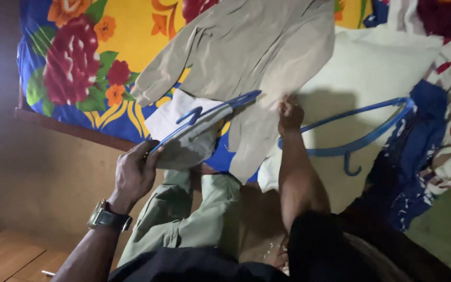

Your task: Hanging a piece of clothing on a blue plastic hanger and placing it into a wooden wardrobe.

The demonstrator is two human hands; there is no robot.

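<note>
Head view, looking down: a thin blue plastic clothes hanger (204, 117) is gripped at one end by the left hand (134, 175), the fingers curled shut around its bar and a metal wristwatch (108, 216) worn on the wrist. The left forearm is extended up from the lower left. The right hand (289, 116) is raised on a bare forearm, its fingers pinched closed on the edge of a beige long-sleeved cotton shirt (251, 57) — the garment is spread flat, collar end away from the viewer, one sleeve trailing to the left. The hanger's far end is seen lying against the shirt's lower hem, its hook just above a folded white cloth (176, 112).

The shirt is laid on a bed covered by a bright floral sheet in yellow, blue and red (74, 62); a wooden bed frame (69, 130) is seen beneath it, and a wood floor (6, 256) at lower left. A second blue plastic hanger (358, 138) is rested on a pale cream pillow (377, 68) just right of the right hand. A crumpled blue-and-white cloth (418, 156) is heaped further right. Olive green trousers (194, 214) are seen on the person's legs — soft and creased.
</note>
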